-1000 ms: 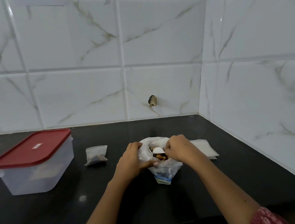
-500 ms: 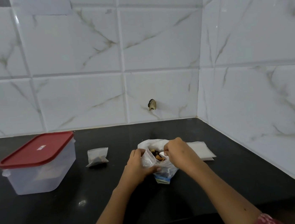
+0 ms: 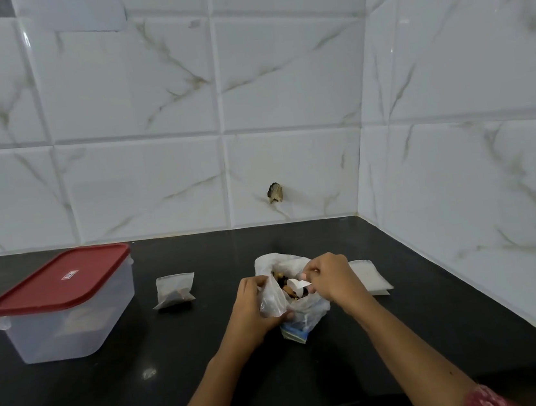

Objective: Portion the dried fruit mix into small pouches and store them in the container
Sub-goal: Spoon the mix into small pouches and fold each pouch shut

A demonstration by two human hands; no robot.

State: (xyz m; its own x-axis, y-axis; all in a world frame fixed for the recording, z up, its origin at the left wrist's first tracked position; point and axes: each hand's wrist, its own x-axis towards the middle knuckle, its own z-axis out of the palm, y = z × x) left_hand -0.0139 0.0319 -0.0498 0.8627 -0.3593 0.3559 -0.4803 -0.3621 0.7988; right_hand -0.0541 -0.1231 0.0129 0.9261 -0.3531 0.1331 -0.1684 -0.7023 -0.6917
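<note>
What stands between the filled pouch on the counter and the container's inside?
The red lid sits closed on the container and must come off first. Nothing visible lies on the counter between the filled pouch and the container. The left hand holds an open pouch, the right hand a spoon.

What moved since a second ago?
Hardly anything. The right hand, pinching the white spoon, has raised it a little in the big bag, so more of it shows. The left hand keeps gripping the small pouch. The filled pouch and the container stayed put.
</note>
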